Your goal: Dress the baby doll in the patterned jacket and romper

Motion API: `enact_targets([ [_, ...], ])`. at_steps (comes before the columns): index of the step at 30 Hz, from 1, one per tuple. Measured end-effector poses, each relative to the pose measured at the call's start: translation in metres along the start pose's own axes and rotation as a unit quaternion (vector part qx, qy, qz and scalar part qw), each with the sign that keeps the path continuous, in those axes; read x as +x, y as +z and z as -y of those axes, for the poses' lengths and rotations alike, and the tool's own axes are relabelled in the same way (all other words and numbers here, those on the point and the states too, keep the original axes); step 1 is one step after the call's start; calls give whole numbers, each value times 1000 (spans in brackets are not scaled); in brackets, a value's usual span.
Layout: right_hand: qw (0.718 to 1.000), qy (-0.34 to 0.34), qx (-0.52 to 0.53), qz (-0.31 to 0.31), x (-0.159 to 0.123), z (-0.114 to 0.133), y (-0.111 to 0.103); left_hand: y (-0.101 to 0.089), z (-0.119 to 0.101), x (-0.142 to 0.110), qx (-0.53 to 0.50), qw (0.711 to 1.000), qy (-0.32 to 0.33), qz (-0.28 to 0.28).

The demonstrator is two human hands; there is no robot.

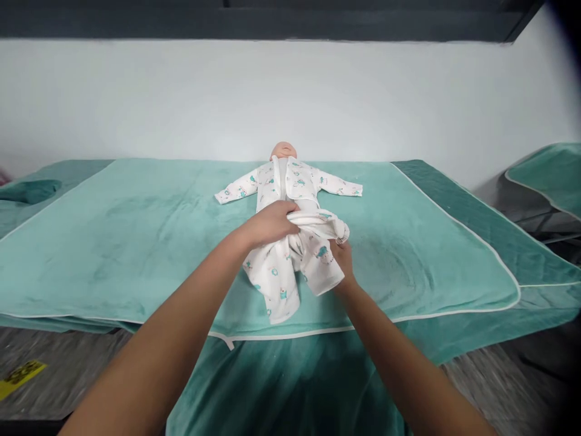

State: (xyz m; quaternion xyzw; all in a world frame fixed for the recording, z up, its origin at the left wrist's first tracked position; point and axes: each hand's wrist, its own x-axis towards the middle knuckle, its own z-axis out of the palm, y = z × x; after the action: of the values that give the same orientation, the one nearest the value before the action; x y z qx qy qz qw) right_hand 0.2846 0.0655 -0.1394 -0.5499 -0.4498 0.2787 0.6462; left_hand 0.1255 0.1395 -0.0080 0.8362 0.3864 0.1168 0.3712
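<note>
A baby doll lies on its back on the green-covered bed, its head toward the wall. It wears a white printed jacket with both sleeves stretched out sideways and the front partly open. Over its lower body are white baby pants with a teal print, waistband up and legs hanging toward me. My left hand grips the waistband on its left side. At the right side my right hand is closed on the pants, its fingers partly hidden by the cloth. The doll's legs are covered from view.
A light green blanket with white piping covers the bed over a darker green sheet. Behind stands a white wall under a dark panel. Another green-covered surface is at the right. A yellow floor label shows lower left.
</note>
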Motion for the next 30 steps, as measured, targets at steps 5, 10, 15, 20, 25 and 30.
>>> enact_targets([
  [5, 997, -53, -32, -34, 18, -5, -1, 20, 2, 22, 209, 957, 16, -200],
  [10, 990, -53, -121, -46, 43, -11, 1, 30, 11, 35, 282, 921, -5, -268],
  [15, 990, -69, -119, 12, 63, -12, 0, 30, 27, 47, 268, 916, -19, -299],
  [20, 993, -45, -85, 64, 70, -14, -14, 21, 47, 40, 28, 971, 25, -234],
  [25, 978, -76, -80, 177, 78, 21, -20, 6, 68, 23, -277, 958, 30, -65],
  [30, 877, -10, -150, 457, 114, 75, 1, 6, 83, 26, -438, 898, 23, -39],
])
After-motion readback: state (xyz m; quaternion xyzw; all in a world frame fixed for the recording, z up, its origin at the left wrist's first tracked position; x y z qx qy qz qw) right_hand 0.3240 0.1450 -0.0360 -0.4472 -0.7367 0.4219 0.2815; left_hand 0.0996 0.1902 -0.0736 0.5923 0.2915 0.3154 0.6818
